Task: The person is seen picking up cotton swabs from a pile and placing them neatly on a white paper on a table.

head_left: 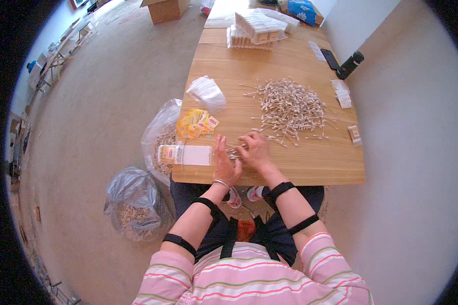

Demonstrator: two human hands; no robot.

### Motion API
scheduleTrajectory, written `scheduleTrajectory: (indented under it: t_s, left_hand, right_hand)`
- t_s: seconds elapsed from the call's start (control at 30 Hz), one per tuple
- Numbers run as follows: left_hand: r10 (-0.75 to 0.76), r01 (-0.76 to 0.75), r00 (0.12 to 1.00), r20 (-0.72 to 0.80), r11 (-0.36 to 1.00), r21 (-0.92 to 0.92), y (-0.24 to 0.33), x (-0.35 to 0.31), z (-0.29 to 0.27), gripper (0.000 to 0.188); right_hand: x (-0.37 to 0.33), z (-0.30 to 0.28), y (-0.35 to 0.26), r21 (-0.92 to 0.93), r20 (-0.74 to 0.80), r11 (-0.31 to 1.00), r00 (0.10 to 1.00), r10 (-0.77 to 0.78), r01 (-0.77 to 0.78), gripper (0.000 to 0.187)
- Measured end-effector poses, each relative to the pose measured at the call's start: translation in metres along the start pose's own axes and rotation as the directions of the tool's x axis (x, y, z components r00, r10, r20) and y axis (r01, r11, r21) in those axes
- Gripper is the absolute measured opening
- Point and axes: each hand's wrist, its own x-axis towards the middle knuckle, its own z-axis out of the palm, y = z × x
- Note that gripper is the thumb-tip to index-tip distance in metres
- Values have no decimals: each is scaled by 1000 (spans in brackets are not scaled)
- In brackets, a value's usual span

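Observation:
Near the table's front edge, a few loose cotton swabs (233, 152) lie between my two hands. My left hand (226, 163) stands on its edge beside them, its fingers stretched out and its palm toward the swabs. From the other side my right hand (256, 152) has its fingers bent together around swab ends; how many it holds is hidden. Left of my left hand lies a white rectangular card (197, 155), next to a clear pack of cotton swabs (169, 154) at the table's edge. A large heap of loose cotton swabs (292, 108) spreads beyond my right hand.
Yellow printed cards (196, 123) and clear plastic bags (207, 93) lie at the left edge. Packed swabs (254, 33) are stacked at the far end. A dark bottle (350, 65) and phone (330, 59) stand by the wall. A swab-filled bag (137, 208) sits on the floor.

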Motion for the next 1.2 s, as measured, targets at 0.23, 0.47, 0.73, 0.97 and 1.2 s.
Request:
scheduleTrajectory:
  t_s: [0.23, 0.47, 0.73, 0.97, 1.2]
  left_hand:
    - [25, -26, 998, -53, 1000, -16, -3, 0, 1, 73]
    - [23, -24, 998, -51, 1000, -4, -1, 1, 2, 72]
    - [23, -71, 984, 179, 961, 268, 5, 2, -1, 69]
    - [75, -141, 947, 312, 971, 194, 6, 1, 0, 63]
    - [83, -150, 946, 314, 969, 196, 7, 3, -1, 57]
  right_hand:
    - [6, 6, -19, -74, 59, 994, 995, -75, 79, 16]
    - [13, 15, 4, 20, -76, 996, 993, -88, 90, 6]
    - [-10, -12, 28, -4, -74, 997, 995, -73, 73, 8]
    - [-37, -34, 50, -68, -212, 997, 976, -54, 40, 16]
    - [-42, -42, 63, -8, -105, 999, 994, 37, -38, 16]
